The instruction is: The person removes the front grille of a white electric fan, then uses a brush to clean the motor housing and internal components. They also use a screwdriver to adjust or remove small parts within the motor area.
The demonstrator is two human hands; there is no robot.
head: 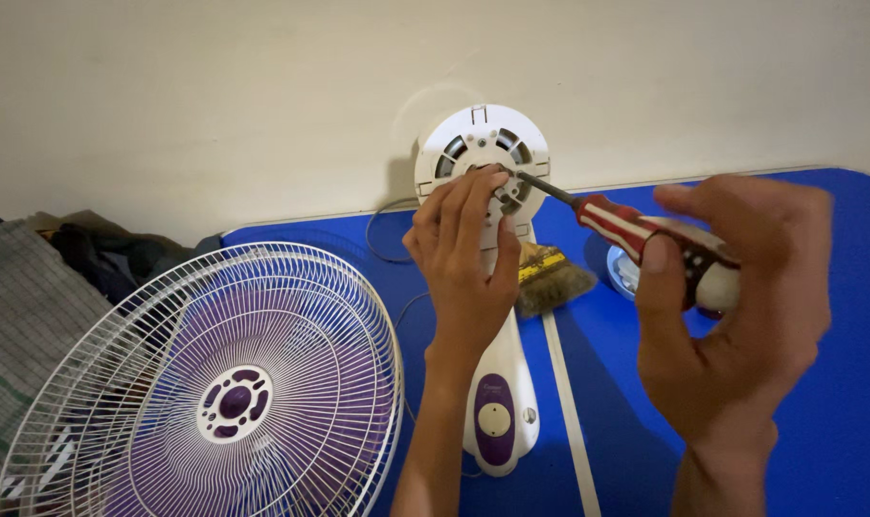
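On the blue tabletop point(837, 421), against the pale wall, the white round plastic fan motor housing point(483, 153) stands at the top of its white stem with a purple control panel point(497, 412); the left hand point(463, 258) rests on the housing face, fingers together and fingertips pressing its centre. The right hand point(741, 297) is closed around the red-and-white striped handle of a screwdriver point(636, 225), whose tip meets the housing just beside the left fingertips. A white wire fan guard with purple blades point(234, 383) lies at left, a bristle brush point(550, 278) behind the stem.
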